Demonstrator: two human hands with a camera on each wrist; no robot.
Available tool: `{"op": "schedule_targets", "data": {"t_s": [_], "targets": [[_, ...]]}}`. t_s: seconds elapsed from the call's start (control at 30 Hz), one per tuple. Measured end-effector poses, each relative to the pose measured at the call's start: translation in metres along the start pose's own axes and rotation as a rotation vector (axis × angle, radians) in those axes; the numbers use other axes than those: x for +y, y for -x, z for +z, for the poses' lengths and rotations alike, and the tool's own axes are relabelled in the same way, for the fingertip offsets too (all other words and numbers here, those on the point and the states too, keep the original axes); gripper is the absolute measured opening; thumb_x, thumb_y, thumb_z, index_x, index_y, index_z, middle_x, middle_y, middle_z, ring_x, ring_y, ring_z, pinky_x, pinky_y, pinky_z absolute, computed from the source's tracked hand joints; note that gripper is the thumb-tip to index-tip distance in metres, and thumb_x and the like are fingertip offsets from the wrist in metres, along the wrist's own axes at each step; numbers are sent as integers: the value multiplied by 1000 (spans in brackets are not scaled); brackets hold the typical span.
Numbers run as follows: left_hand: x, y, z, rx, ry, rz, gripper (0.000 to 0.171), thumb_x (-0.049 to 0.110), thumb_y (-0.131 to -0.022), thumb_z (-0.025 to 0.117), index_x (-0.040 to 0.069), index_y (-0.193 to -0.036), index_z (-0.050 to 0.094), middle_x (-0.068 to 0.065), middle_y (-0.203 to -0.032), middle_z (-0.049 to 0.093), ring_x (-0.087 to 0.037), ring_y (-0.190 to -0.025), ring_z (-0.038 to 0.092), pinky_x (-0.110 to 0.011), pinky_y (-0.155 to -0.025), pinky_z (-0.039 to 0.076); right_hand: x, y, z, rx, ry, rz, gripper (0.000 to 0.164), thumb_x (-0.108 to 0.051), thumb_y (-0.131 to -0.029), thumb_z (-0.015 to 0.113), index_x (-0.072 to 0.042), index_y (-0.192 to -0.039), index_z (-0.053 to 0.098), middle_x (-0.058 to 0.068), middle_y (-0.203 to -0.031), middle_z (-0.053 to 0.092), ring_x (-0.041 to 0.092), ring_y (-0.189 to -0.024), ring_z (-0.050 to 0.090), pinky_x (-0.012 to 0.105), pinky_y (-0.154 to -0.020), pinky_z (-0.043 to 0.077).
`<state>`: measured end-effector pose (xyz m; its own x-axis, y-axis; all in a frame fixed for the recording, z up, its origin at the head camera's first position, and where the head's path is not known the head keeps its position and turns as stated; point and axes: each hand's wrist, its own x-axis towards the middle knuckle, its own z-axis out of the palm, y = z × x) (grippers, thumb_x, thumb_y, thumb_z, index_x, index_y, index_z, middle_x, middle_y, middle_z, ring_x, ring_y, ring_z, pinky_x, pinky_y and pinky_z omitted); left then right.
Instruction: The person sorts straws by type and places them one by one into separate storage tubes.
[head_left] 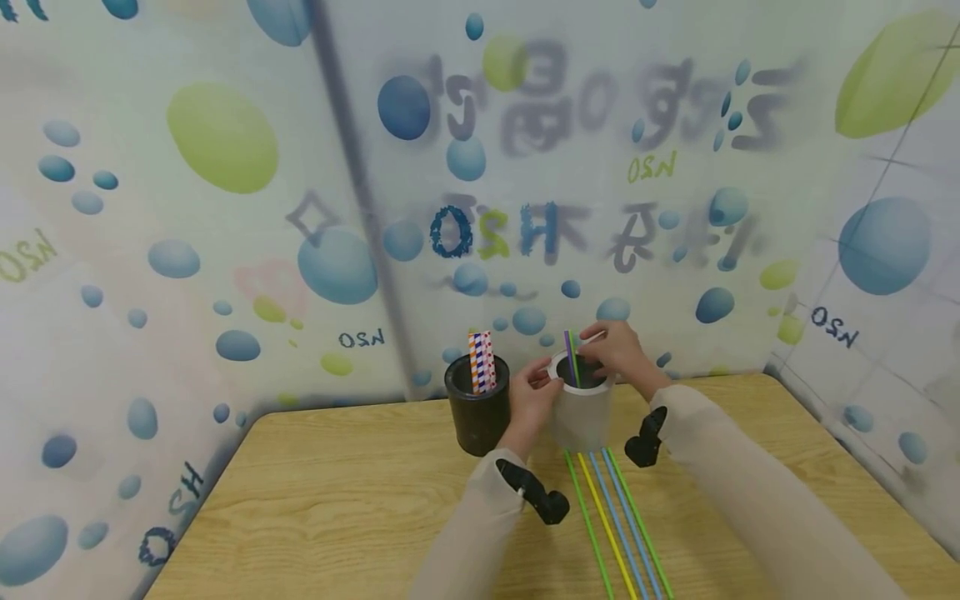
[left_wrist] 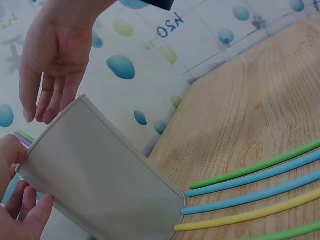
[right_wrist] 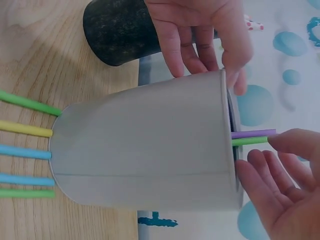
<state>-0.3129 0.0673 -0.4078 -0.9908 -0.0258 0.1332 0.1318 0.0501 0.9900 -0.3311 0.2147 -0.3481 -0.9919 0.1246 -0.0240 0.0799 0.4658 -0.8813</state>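
A light grey cylindrical holder stands on the table with a purple straw and a green straw sticking out of its mouth. My left hand grips the holder's left side at the rim, thumb over the edge and fingers against the outer wall. Over the right side of the mouth is my right hand, its fingers loosely spread. In the right wrist view, one of its fingertips is right at the green straw's end, and another is by the rim. Nothing is pinched between its fingers.
Left of the grey holder stands a black holder with several patterned paper straws. In front of the grey holder, green, yellow and blue straws lie side by side on the wooden table. A patterned wall rises behind.
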Motion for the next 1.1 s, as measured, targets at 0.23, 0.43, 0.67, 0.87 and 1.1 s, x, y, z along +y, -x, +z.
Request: {"op": "schedule_targets", "data": {"t_s": [0.23,0.43,0.67,0.87,1.1], "targets": [[0,0,-1,6,-5,-16,35,-1,-76,66,1,-111,64,-12,-93,59,-18,-84,58,-31,-77,50,4,10,-10,-64,11,-23,32,-9,-84,61,6,-112,55,22,-98,61,28,-81,61,36,-57,54],[2,1,-1,-1,-12,-31,34,1,-78,66,3,-113,63,-11,-94,59,-19,-85,57,-31,-78,50,11,21,-17,-82,-31,-56,33,-8,-85,62,8,-113,54,21,-96,61,24,-78,61,39,-61,54],[2,2,-2,-4,-3,-19,36,0,-77,66,0,-112,63,-15,-96,59,-20,-85,57,-30,-76,50,23,36,-30,-138,-47,-91,34,-9,-85,62,9,-112,52,17,-89,61,25,-76,62,44,-62,54],[1,1,-3,-5,-6,-5,37,-1,-76,66,-1,-113,62,-18,-98,59,-21,-87,58,-30,-77,50,43,47,-36,-182,-60,-92,30,-10,-86,61,9,-108,54,13,-86,62,21,-74,60,45,-63,53],[0,1,-1,-9,-9,-12,36,0,-77,66,1,-113,63,-16,-97,60,-20,-87,58,-30,-77,50,76,60,-34,-220,-50,-36,31,-13,-85,63,8,-106,55,10,-83,61,25,-76,61,43,-62,53]]}}
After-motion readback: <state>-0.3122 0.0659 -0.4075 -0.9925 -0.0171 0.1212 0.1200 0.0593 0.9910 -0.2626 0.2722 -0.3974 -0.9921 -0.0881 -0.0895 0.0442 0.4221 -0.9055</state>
